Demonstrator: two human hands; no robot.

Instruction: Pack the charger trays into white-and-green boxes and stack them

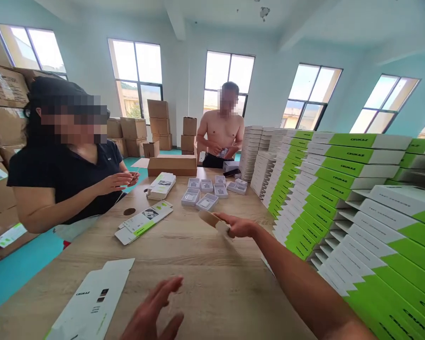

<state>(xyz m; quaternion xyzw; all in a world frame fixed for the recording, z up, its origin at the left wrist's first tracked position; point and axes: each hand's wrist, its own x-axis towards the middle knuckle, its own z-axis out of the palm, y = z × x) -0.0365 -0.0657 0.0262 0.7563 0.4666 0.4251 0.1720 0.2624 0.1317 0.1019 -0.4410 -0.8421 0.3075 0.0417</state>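
Observation:
My right hand reaches out over the middle of the table, its fingers closed on a thin brown cardboard piece with rounded ends. Low in the picture is my left hand, fingers and thumb apart, holding nothing. To its left lies a flat white printed carton with green at its edge. Past my right hand, several small white trays with items in them sit in a group. A folded white and green carton lies left of them.
Tall stacks of white and green boxes line the table's right side. A stack of flat cartons and an open brown box stand farther back. One person is at the left, another at the far end.

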